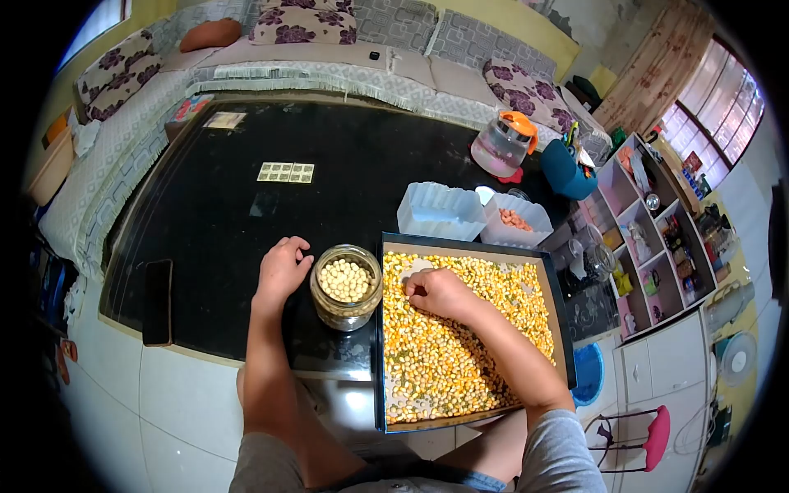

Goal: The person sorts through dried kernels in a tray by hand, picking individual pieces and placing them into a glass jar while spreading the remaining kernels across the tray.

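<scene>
My left hand [283,268] rests on the dark tabletop just left of a glass jar [346,315]; its fingers are loosely bent, thumb apart, and nothing is in it. The uncovered jar holds pale round beans [345,281]. Over the shallow box [561,345] to the right, my right hand [440,293] reaches down, fingers drawn together at the grains. Whatever lies between those fingertips is hidden. Yellow corn kernels [460,361] mixed with small green beans and some pale ones cover most of the box floor. A bare patch shows near my right fingers.
Behind the box stand a translucent plastic container [441,212] and another container [518,226] with pinkish nuts. A glass pitcher [501,146] with an orange lid is farther back. A phone [158,302] lies at the table's left edge. A compartment shelf [649,238] stands right.
</scene>
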The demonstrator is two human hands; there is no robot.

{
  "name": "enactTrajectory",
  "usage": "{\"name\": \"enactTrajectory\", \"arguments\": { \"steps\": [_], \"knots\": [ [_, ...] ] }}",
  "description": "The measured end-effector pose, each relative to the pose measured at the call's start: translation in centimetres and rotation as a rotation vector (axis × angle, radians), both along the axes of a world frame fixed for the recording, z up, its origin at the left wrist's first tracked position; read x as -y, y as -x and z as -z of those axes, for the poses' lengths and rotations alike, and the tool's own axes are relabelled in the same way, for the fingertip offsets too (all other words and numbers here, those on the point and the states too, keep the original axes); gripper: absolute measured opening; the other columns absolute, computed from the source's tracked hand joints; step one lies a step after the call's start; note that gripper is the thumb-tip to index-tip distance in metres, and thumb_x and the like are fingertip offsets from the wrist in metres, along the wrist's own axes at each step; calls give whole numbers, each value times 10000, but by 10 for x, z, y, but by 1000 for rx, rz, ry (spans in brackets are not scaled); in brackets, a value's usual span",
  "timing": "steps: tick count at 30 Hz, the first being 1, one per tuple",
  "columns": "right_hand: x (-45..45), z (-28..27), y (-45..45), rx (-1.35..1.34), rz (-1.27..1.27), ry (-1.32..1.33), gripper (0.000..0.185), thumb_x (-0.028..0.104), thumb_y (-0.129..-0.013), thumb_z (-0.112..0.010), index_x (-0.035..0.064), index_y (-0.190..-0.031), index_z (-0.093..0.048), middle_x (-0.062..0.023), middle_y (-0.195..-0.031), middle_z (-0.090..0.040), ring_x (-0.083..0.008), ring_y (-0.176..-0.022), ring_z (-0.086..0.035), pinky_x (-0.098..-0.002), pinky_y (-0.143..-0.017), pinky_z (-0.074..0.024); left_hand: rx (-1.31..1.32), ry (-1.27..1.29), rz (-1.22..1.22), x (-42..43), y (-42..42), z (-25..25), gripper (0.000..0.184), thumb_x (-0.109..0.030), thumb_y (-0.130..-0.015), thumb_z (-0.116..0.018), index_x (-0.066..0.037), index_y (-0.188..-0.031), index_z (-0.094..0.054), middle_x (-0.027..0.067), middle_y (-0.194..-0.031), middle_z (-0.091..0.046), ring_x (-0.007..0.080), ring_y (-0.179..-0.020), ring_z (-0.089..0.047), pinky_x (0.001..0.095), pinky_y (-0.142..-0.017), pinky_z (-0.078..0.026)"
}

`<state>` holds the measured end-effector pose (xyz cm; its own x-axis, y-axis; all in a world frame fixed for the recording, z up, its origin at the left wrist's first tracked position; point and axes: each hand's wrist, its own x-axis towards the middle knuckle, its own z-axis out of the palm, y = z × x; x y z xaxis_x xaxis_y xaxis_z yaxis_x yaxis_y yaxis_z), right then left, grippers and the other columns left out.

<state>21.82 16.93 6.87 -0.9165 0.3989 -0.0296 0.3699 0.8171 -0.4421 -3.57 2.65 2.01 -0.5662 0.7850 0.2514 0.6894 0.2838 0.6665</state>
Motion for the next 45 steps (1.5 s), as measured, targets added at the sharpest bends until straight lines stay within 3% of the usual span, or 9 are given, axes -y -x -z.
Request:
{"name": "enactTrajectory", "arguments": {
  "steps": [16,18,23,26,29,31,40,45],
  "knots": [
    [-9,5,-1,-11,10,-214,74,81,-691,-608,44,-755,-604,-148,-759,-611,-317,-754,-595,-386,-707,-487,5,21,-7,1,-1,-4,209,-116,-716,-658,-55,-911,-612,84,-769,-571,261,-728,-588,366,-646,-471],
    [0,-5,-2,-60,55,-50,89,78,-693,-614,40,-774,-613,-143,-775,-612,-308,-761,-596,-378,-719,-490,8,16,-3,1,-2,-6,209,-117,-716,-657,-53,-909,-612,86,-768,-571,261,-729,-589,365,-648,-471],
    [-1,11,-4,-121,-18,-86,84,70,-705,-614,37,-782,-619,-148,-808,-613,-306,-776,-596,-368,-729,-493,-3,-2,4,0,0,-1,206,-120,-714,-656,-48,-901,-613,89,-764,-573,262,-730,-589,363,-650,-472],
    [-7,17,-4,-140,-47,-164,94,88,-712,-635,58,-801,-625,-123,-777,-606,-287,-705,-598,-352,-668,-495,2,5,-5,1,-1,-2,199,-120,-714,-656,-47,-895,-613,90,-761,-574,261,-727,-589,363,-649,-472],
    [0,5,-3,-45,-27,-145,93,75,-709,-614,42,-796,-623,-141,-814,-621,-299,-780,-601,-364,-725,-495,-3,6,2,0,0,-2,198,-121,-714,-656,-47,-893,-613,88,-760,-573,261,-723,-588,362,-648,-472],
    [9,-5,-2,-31,68,73,92,84,-713,-614,44,-796,-621,-135,-818,-628,-300,-781,-604,-369,-723,-494,-5,5,-2,1,-1,-3,196,-121,-714,-657,-50,-892,-614,85,-757,-572,260,-721,-588,363,-646,-472],
    [-1,13,-4,-16,-6,-120,125,76,-703,-602,48,-825,-605,-130,-811,-630,-302,-793,-604,-380,-725,-486,-21,12,-3,0,0,-1,199,-115,-714,-660,-52,-897,-615,80,-754,-572,255,-721,-587,361,-648,-473],
    [1,3,-8,-83,85,11,47,71,-706,-601,37,-739,-598,-112,-748,-628,-276,-707,-612,-359,-685,-492,-15,4,-2,0,0,-2,204,-116,-713,-662,-53,-902,-616,81,-756,-572,254,-723,-587,360,-648,-473]
  ]
}}
